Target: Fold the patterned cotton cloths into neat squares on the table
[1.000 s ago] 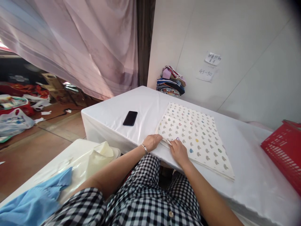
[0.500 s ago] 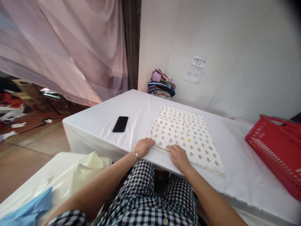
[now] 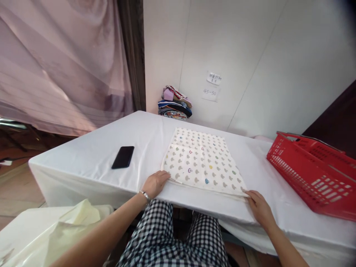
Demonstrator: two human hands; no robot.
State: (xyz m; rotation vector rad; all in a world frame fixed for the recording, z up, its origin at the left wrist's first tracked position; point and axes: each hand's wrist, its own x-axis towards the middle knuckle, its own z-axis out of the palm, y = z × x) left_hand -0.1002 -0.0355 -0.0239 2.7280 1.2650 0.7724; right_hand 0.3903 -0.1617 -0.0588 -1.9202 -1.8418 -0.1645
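A cream cloth printed with small grey and coloured shapes lies flat and folded on the white-covered table. My left hand, with a bracelet at the wrist, pinches the cloth's near left corner at the table's front edge. My right hand grips the near right corner of the same cloth. Both hands rest on the table edge, above my checked clothing.
A black phone lies on the table left of the cloth. A red plastic basket stands at the right. A stack of folded clothes sits at the far wall under two paper notes. Pale plastic sheeting covers a low surface at lower left.
My right hand slid right along the cloth's near edge from beside my left hand to the right corner. The camera turned right, bringing more of the red basket into view.
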